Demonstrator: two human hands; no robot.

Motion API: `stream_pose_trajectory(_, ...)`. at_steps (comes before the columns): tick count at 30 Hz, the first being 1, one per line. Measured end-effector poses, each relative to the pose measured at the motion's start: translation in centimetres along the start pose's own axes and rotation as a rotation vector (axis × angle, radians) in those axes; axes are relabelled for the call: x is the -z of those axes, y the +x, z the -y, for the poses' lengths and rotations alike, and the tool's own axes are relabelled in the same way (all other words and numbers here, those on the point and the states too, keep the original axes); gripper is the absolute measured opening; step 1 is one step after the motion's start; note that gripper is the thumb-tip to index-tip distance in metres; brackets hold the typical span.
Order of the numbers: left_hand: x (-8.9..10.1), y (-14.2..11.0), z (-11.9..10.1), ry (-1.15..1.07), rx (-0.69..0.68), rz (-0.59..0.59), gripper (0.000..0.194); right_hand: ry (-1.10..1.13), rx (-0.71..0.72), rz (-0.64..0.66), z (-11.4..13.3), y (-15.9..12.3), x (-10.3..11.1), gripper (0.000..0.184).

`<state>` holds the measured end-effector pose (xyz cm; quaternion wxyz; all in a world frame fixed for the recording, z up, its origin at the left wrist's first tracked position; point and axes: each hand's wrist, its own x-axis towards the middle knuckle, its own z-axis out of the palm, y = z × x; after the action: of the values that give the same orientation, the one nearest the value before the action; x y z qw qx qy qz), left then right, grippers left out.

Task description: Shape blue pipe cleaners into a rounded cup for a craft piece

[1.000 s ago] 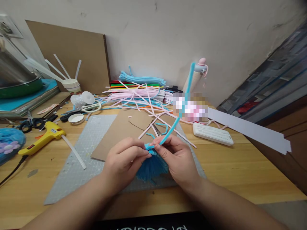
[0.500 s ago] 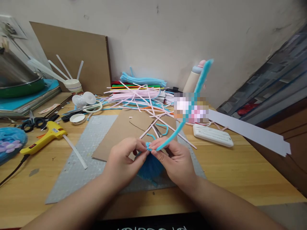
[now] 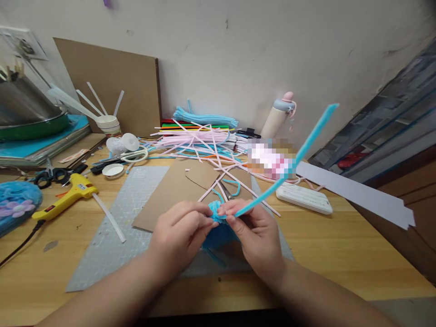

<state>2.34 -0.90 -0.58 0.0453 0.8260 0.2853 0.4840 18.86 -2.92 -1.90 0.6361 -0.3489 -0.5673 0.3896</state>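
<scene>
Between my two hands is a fuzzy blue pipe-cleaner piece (image 3: 215,210), bunched into small loops at the top, with a darker blue part (image 3: 220,238) hanging beneath. My left hand (image 3: 182,231) pinches the looped part from the left. With thumb and forefinger, my right hand (image 3: 257,234) grips the blue pipe cleaner (image 3: 286,175), whose long free end slants up to the right. Below my hands lie a brown cardboard sheet (image 3: 160,200) and a grey cutting mat (image 3: 98,254). The fingertips hide part of the loops.
A yellow hot glue gun (image 3: 64,200), black scissors (image 3: 51,175) and a blue fuzzy item with a flower (image 3: 17,206) sit left. Pink pipe cleaners (image 3: 194,138) pile up behind. To the right are a white power bank (image 3: 303,199), a bottle (image 3: 277,116) and a white strip (image 3: 357,193).
The pipe cleaner's free end has swung down and to the right. My left fingers have shifted over the loops, and more of the looped part shows. The view has tilted slightly.
</scene>
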Motion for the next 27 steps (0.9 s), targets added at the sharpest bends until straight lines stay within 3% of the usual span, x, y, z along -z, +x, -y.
stream_pose_trajectory(3, 0.3, -0.3, -0.8, 0.018, -0.113, -0.046, 0.017, -0.005, 0.195, 0.048, 0.5, -0.5, 0.1, 0.018)
stream_pose_trajectory(9, 1.4, -0.3, -1.8, 0.000, -0.183, -0.077, 0.017, -0.213, 0.510, 0.119, 1.1, -1.2, 0.7, 0.030)
stream_pose_trajectory(13, 1.8, 0.0, -1.7, 0.004, -0.239, -0.057, 0.017, -0.348, 0.647, 0.174, 0.8, -1.1, 1.4, 0.039)
stream_pose_trajectory(16, 1.4, -0.1, -1.4, -0.003, -0.193, -0.030, 0.015, -0.396, 0.699, 0.206, 0.6, -0.8, 1.5, 0.043)
stream_pose_trajectory(18, 0.9, -0.2, -1.3, -0.005, -0.135, -0.023, 0.015, -0.407, 0.673, 0.206, 0.5, -0.6, 1.4, 0.043)
stream_pose_trajectory(21, 0.0, -0.3, -0.9, -0.035, 0.015, -0.030, 0.015, -0.380, 0.509, 0.187, 0.3, -0.1, 1.0, 0.038)
stream_pose_trajectory(27, -0.3, 0.4, 0.1, -0.218, 0.604, 0.121, 0.015, -0.349, 0.108, 0.166, -0.4, 0.8, 0.6, 0.008)
